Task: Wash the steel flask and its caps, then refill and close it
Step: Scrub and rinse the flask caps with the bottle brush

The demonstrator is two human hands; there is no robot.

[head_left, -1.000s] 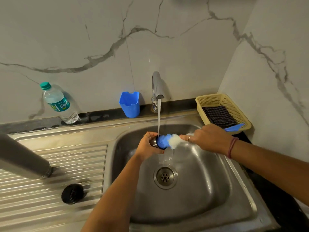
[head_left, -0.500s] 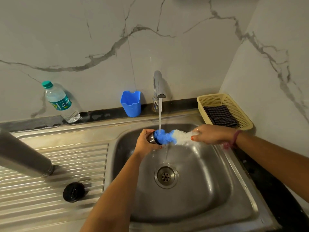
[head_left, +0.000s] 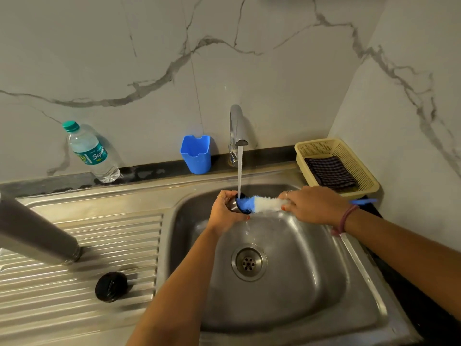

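Over the sink basin (head_left: pixel 287 290), my left hand (head_left: pixel 223 214) grips a small steel cap (head_left: pixel 234 204) under the running water. My right hand (head_left: pixel 313 204) holds a blue and white bottle brush (head_left: pixel 259 204), whose blue tip is pushed into the cap's mouth. The brush's blue handle end sticks out past my wrist. The steel flask (head_left: pixel 35 233) lies tilted on the ribbed drainboard (head_left: pixel 82 308) at the left. A black cap (head_left: pixel 111 287) rests on the drainboard in front of the flask.
The tap (head_left: pixel 237 131) runs behind the basin. A blue plastic holder (head_left: pixel 195 154) and a plastic water bottle (head_left: pixel 91 153) stand on the back ledge. A yellow basket (head_left: pixel 349 156) with a dark checked cloth (head_left: pixel 330 173) sits in the right corner.
The brush has slid back and forth in the steel cap, and my right hand has turned so the blue handle end shows again. The view shifted slightly.
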